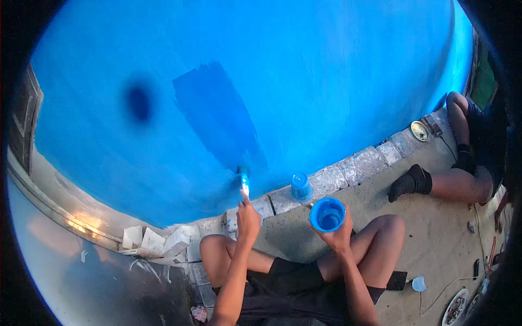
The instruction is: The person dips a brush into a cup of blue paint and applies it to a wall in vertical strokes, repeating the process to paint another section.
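Note:
My left hand (248,221) is closed around the handle of a paintbrush (244,182). The brush's bristles touch the blue wall (326,98) at the lower end of a darker, wet-looking patch of paint (215,111). In my right hand (340,234) is a blue cup (328,214), gripped by its side, with blue paint inside. Just beyond that cup, a second blue-stained plastic cup (301,187) stands on the stone ledge at the foot of the wall.
Another person's legs (459,185) are at the right, near a round tin (419,131) on the ledge. White blocks (157,240) sit at the lower left. A cable (446,288) and a plate (454,307) lie at the lower right. A dark blurred spot shows upper left.

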The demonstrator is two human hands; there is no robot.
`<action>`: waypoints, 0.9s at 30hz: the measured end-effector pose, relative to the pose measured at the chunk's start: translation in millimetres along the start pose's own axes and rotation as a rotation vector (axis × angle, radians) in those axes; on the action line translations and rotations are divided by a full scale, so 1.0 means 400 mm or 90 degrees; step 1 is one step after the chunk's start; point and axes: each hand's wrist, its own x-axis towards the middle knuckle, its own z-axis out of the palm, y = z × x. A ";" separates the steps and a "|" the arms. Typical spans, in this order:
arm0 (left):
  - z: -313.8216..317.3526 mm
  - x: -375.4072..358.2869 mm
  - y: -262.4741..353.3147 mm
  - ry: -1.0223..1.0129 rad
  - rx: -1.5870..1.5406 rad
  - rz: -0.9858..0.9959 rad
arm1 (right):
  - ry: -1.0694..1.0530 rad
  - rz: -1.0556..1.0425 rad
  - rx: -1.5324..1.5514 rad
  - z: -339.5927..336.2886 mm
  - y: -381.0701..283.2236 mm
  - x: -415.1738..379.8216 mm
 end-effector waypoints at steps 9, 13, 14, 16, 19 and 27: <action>-0.106 -0.066 0.007 0.111 -0.133 0.106 | -0.004 -0.014 0.025 -0.002 0.002 0.003; -0.188 0.011 0.106 0.218 -0.184 0.133 | -0.024 0.018 0.018 0.000 -0.008 0.003; -0.185 0.019 0.114 0.230 -0.193 0.143 | -0.025 0.010 0.015 -0.002 -0.005 0.002; -0.107 0.037 0.085 0.183 -0.157 0.123 | -0.023 0.003 0.006 -0.003 -0.001 0.003; 0.013 0.024 0.049 0.117 -0.075 0.091 | -0.017 0.015 0.000 -0.012 0.002 0.002; 0.054 -0.051 0.030 -0.006 -0.047 0.028 | -0.023 0.014 0.017 -0.027 0.002 0.002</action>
